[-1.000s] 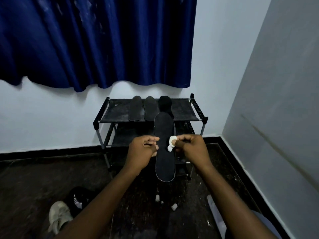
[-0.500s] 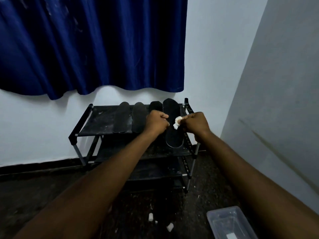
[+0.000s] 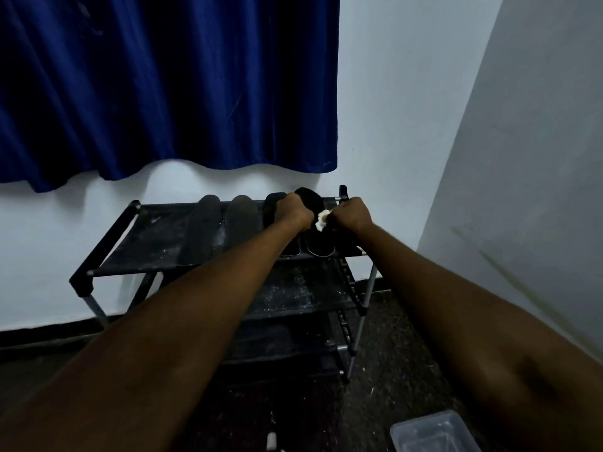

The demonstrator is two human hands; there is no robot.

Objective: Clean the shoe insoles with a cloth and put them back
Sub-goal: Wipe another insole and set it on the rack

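A black insole (image 3: 318,238) lies lengthwise on the right end of the top shelf of a black shoe rack (image 3: 153,243). My left hand (image 3: 293,212) grips its left edge. My right hand (image 3: 350,215) holds its right edge and pinches a small white cloth (image 3: 322,220) against it. Three more dark insoles lie side by side to the left: one (image 3: 202,230), a second (image 3: 238,223), and a third (image 3: 270,210) partly hidden behind my left forearm.
A blue curtain (image 3: 163,86) hangs on the white wall above the rack. A grey wall (image 3: 522,190) closes in on the right. A clear plastic box (image 3: 434,432) sits on the dark floor at the lower right, small white scraps (image 3: 271,440) near it.
Both hands carried the insole from in front of me up and forward onto the rack's top shelf, at its right end. The view shifted closer to the rack.
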